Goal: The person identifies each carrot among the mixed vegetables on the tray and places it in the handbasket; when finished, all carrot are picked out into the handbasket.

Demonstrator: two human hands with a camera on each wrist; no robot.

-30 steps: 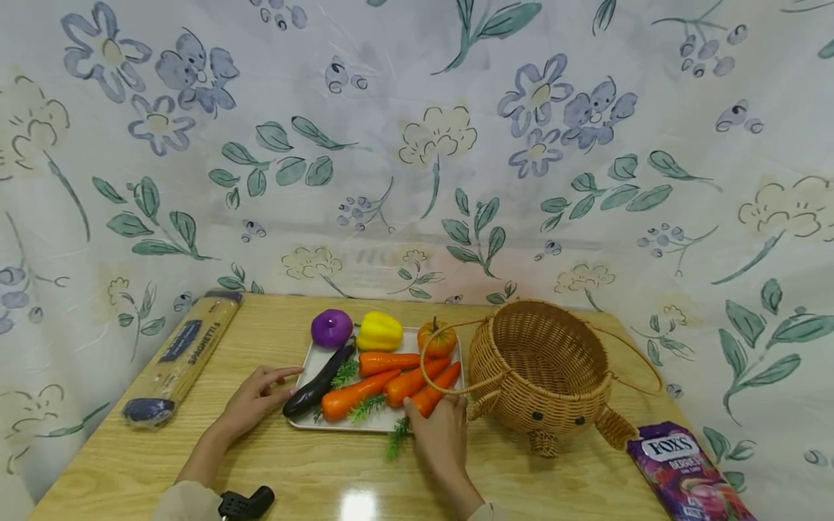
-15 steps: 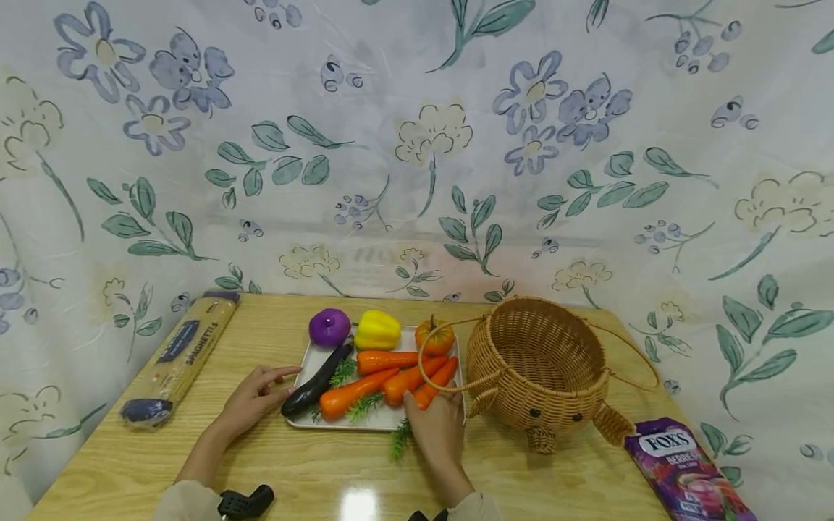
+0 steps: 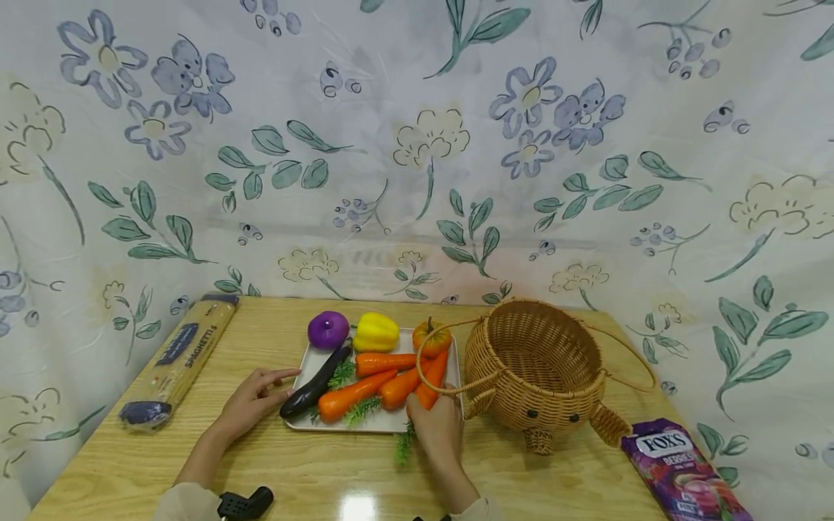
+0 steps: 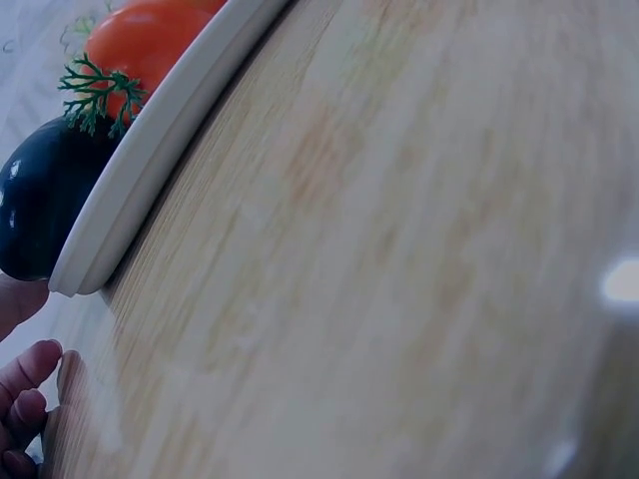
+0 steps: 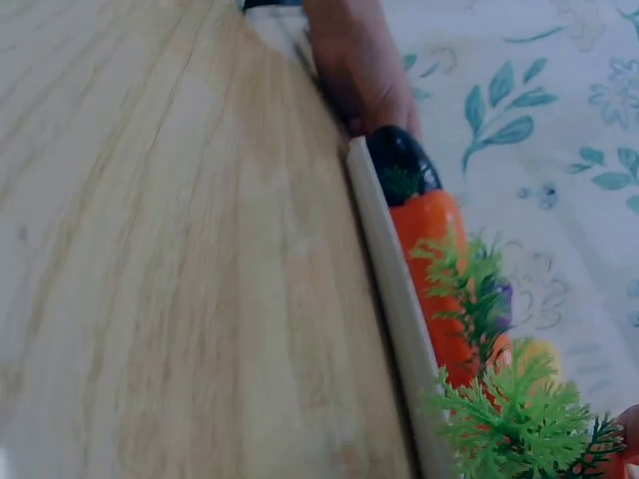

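Well to the near side of the white tray (image 3: 352,428), left of its middle, a loose, plain, pale beige sleeve (image 3: 185,503) ends short of the left wrist, leaving the forearm and left hand (image 3: 250,398) uncovered, and beside its cuff sits a small black device (image 3: 246,503) with a speckled, box-like body, a smooth rounded knob and a pale, shiny sliver beneath. On the near side of the tray's right end, a matching beige cuff (image 3: 481,509) leaves the right hand (image 3: 438,427) bare, with a scrap of black (image 3: 431,518) just beside it, too cropped to make out.
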